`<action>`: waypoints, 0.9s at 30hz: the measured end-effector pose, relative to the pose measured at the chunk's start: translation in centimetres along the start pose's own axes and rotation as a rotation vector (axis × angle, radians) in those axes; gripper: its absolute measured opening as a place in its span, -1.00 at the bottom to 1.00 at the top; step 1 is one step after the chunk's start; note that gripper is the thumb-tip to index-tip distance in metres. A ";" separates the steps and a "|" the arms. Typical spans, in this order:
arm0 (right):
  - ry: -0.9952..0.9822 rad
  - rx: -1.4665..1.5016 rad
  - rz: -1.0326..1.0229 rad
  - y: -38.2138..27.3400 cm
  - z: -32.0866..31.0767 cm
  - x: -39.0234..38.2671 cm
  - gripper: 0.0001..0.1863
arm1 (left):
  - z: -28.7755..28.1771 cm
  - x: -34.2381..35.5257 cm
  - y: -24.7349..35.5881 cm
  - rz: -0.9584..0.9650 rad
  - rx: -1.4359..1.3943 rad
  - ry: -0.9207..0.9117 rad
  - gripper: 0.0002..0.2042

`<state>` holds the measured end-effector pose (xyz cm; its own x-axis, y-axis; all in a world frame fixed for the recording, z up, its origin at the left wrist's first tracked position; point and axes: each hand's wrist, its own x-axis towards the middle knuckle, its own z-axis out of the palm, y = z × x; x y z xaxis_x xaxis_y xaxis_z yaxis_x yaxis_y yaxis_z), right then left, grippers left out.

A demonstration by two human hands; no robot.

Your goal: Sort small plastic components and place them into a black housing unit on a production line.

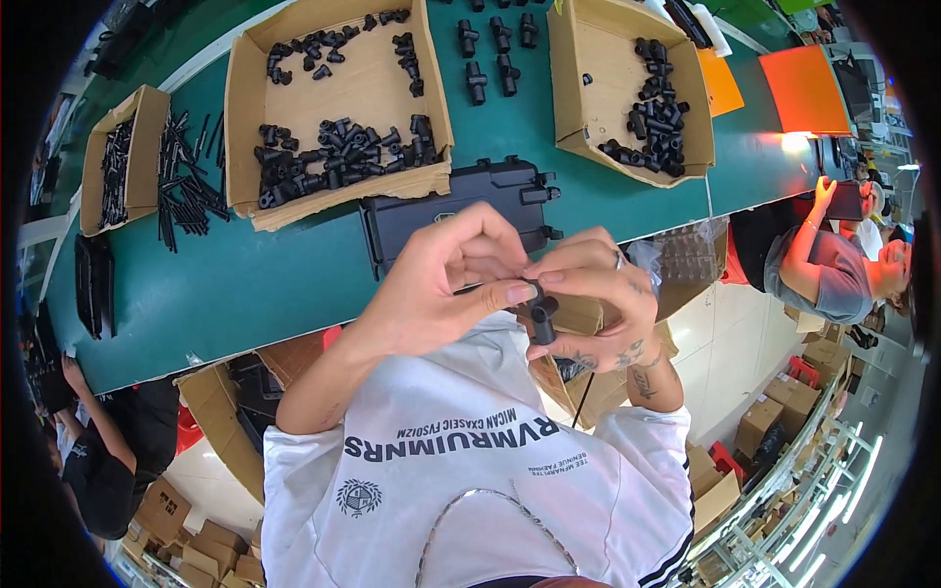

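Note:
Close to my chest, both hands meet on a small black tee-shaped plastic fitting (542, 318). My right hand (603, 304) is closed round it from the right, with the lower stub showing below the fingers. The thumb and fingers of my left hand (456, 269) pinch at the fitting's upper end. Whether a smaller part sits between those fingertips is hidden. Just beyond my hands, a black hard plastic case (490, 191) with latches lies on the green table (304, 284).
A large cardboard box (328, 98) and another at right (613, 88) hold black fittings. Several fittings (475, 83) stand between them. Thin black rods (186, 191) lie beside a narrow box (147, 147) at left. People sit at both sides; cartons (774, 416) stand behind.

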<state>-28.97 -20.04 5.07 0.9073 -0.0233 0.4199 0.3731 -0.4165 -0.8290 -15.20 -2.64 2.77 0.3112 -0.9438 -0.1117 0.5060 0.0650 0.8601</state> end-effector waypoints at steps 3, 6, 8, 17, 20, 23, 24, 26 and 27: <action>0.137 0.209 0.103 0.4 1.5 -0.9 -0.19 | 1.2 -0.9 -1.0 0.185 0.047 0.041 -0.55; 0.283 0.473 0.219 1.3 2.7 -1.8 -0.05 | 1.5 -1.1 -2.6 0.332 0.117 0.061 -0.45; 0.324 0.589 0.260 1.5 3.4 -2.2 0.02 | 1.6 -1.2 -3.9 0.496 0.264 0.127 -0.37; 0.299 0.757 0.380 1.4 3.5 -2.5 0.04 | 1.3 -1.9 -6.3 0.722 0.721 0.254 -0.29; 0.194 0.586 0.376 0.8 1.7 -1.9 -0.11 | 1.4 -1.8 -6.1 0.703 0.703 0.245 -0.29; 0.109 0.465 0.325 0.4 0.6 -1.0 -0.13 | 1.7 -1.4 -5.4 0.694 0.667 0.223 -0.31; 0.105 0.462 0.329 0.2 0.1 -0.6 -0.13 | 1.7 -1.2 -5.2 0.687 0.643 0.206 -0.33; 0.156 0.361 0.327 0.0 -1.0 0.3 -0.25 | 0.7 -0.5 -4.5 0.712 0.758 0.226 -0.34; 0.149 0.361 0.332 0.4 -2.1 0.8 -0.25 | 0.3 -0.3 -4.1 0.729 0.880 0.244 -0.36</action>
<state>-28.48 -22.09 5.83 0.9606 -0.2412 0.1381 0.1361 -0.0251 -0.9904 -17.59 -2.75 -0.53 0.4930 -0.6817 0.5406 -0.5586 0.2284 0.7974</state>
